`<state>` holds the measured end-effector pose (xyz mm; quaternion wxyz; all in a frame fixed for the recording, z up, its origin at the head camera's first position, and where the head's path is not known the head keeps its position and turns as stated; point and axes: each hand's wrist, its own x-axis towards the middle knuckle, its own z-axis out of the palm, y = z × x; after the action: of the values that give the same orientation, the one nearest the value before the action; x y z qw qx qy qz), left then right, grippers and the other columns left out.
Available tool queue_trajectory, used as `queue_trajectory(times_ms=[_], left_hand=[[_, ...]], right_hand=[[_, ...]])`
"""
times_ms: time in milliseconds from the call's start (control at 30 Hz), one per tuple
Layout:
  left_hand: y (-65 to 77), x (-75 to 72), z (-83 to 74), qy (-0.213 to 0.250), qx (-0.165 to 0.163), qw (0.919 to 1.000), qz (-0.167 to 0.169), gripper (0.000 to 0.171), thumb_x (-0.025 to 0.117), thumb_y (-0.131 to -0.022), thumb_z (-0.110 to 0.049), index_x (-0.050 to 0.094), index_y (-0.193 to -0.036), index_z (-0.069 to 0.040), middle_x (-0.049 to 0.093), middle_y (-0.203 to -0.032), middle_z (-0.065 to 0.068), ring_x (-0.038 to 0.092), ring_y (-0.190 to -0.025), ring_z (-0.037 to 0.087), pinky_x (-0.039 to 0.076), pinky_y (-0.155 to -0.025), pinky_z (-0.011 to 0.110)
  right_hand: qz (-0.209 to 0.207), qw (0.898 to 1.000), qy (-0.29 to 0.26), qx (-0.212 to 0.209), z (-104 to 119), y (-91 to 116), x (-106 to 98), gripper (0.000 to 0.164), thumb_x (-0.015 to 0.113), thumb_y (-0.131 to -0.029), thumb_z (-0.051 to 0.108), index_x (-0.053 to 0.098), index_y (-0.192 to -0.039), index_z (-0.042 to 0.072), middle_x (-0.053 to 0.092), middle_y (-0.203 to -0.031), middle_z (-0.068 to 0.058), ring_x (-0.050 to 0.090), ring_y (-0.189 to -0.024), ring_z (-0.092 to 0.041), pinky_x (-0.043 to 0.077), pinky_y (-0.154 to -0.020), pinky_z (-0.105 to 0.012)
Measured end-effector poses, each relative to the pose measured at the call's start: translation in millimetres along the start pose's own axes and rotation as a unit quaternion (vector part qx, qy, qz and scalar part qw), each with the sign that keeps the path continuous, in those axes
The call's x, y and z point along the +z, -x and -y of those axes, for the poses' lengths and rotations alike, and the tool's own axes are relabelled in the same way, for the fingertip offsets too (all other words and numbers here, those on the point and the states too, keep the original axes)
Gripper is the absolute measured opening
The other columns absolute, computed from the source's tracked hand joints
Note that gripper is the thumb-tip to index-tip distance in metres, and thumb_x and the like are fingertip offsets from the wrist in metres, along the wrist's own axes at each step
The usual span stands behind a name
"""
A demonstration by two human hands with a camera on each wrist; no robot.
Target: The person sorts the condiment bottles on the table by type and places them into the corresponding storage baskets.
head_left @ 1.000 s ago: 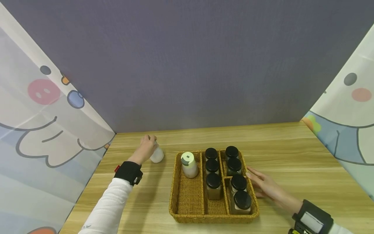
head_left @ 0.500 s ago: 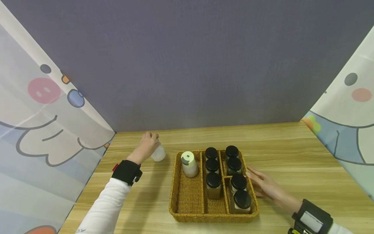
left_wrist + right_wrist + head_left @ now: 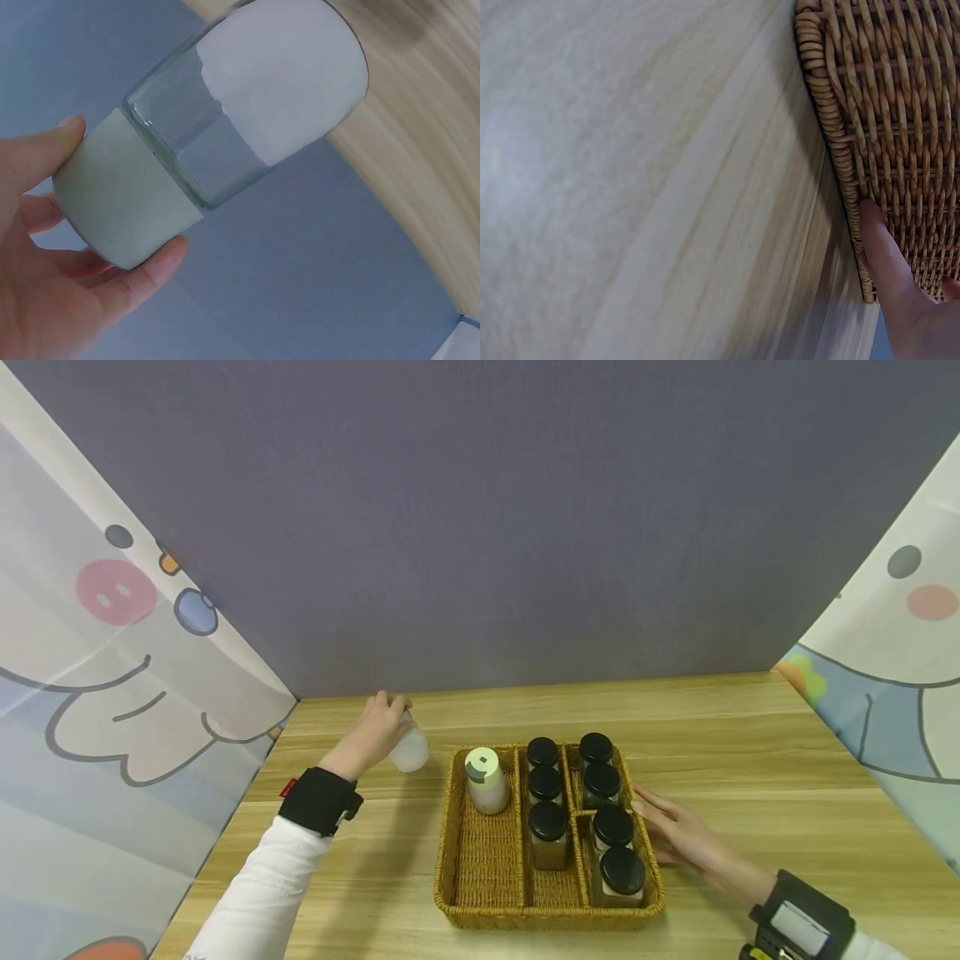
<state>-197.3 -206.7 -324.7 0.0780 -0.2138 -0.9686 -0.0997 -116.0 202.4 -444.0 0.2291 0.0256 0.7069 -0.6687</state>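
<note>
My left hand (image 3: 375, 733) grips a glass seasoning jar (image 3: 410, 750) by its pale green lid (image 3: 124, 191), thumb on one side and fingers on the other. White powder fills the jar's far end in the left wrist view, and the jar is tilted. At the right side of a divided wicker basket (image 3: 480, 917), my right hand (image 3: 678, 837) rests its fingers against the woven wall. In the right wrist view, one straight finger (image 3: 885, 247) touches the weave low down. A similar jar with a light green lid (image 3: 486, 781) stands in the basket's left compartment.
Several black-lidded jars (image 3: 548, 835) stand in the basket's middle and right compartments. The wooden table (image 3: 765, 735) meets a grey-purple back panel (image 3: 525, 568). Cartoon-printed curtains (image 3: 97, 710) border the left and right sides.
My left hand has shifted slightly right with the jar, toward the basket. The right hand and the basket have stayed in place.
</note>
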Motion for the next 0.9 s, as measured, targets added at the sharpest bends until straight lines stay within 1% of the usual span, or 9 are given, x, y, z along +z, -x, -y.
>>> queue_trajectory(times_ms=[133,433,633,900], left_hand=[[1.1,-6.0,-5.5,-0.003,0.006,1.0,-0.002,0.026,0.057,-0.086,-0.01,0.053,-0.108,0.004,0.046,-0.094,0.023,0.045,-0.087,0.036,0.045,-0.067,0.04],[2.8,-13.9,-15.5,-0.004,0.029,0.9995,-0.013,0.024,0.059,-0.085,-0.01,0.055,-0.104,0.004,0.048,-0.092,0.021,0.045,-0.082,0.032,0.046,-0.065,0.039],[4.4,-19.6,-24.0,-0.005,0.06,0.9978,-0.027,0.024,0.061,-0.083,-0.009,0.056,-0.102,0.004,0.049,-0.09,0.02,0.046,-0.079,0.031,0.046,-0.062,0.037],[8.1,-22.2,-34.4,-0.009,0.097,0.9943,-0.043,0.022,0.062,-0.082,-0.008,0.057,-0.099,0.004,0.051,-0.089,0.021,0.049,-0.08,0.032,0.049,-0.064,0.037]], right_hand=[[-0.001,1.0,0.0,-0.001,0,0,0,0.066,0.046,-0.091,0.034,0.013,-0.142,0.008,0.011,-0.14,-0.031,0.039,-0.116,-0.042,0.051,-0.076,-0.043],[0.002,1.0,0.004,-0.001,1,0,0,0.065,0.045,-0.092,0.034,0.013,-0.142,0.008,0.009,-0.141,-0.03,0.036,-0.118,-0.043,0.051,-0.077,-0.043],[-0.002,1.0,0.008,-0.002,0,0,0,0.065,0.046,-0.091,0.034,0.014,-0.142,0.008,0.01,-0.14,-0.031,0.036,-0.118,-0.043,0.051,-0.076,-0.043],[-0.003,1.0,0.013,-0.002,0,0,0,0.066,0.046,-0.091,0.035,0.014,-0.142,0.008,0.009,-0.14,-0.031,0.036,-0.117,-0.044,0.051,-0.075,-0.043]])
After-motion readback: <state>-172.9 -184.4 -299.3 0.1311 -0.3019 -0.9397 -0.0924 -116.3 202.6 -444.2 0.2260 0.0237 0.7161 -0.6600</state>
